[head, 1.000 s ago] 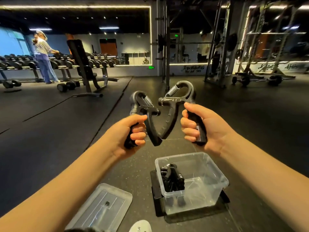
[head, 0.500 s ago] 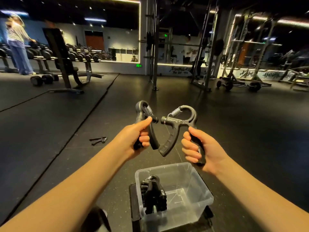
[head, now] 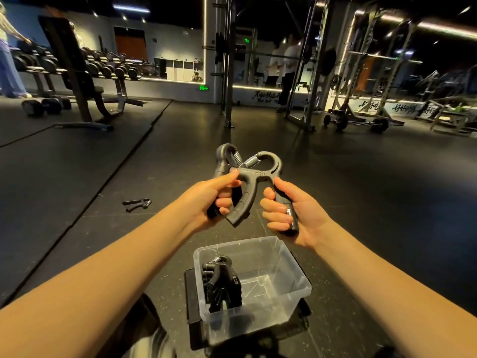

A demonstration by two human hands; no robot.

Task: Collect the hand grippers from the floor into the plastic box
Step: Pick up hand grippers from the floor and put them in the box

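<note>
Left hand closing around one hand gripper, its handles mostly hidden, right hand gripping another, plastic box below holding overlapping grippers, count unclear

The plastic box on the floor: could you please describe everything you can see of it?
The plastic box is a clear, lidless, rectangular tub with rounded corners and a thickened rim, seemingly rigid plastic. It sits upright on a dark flat pad on the floor, below both hands, neither touching it. Inside, against its left wall, stands a cluster of black hand grippers; the rest of its bottom is bare.
</note>
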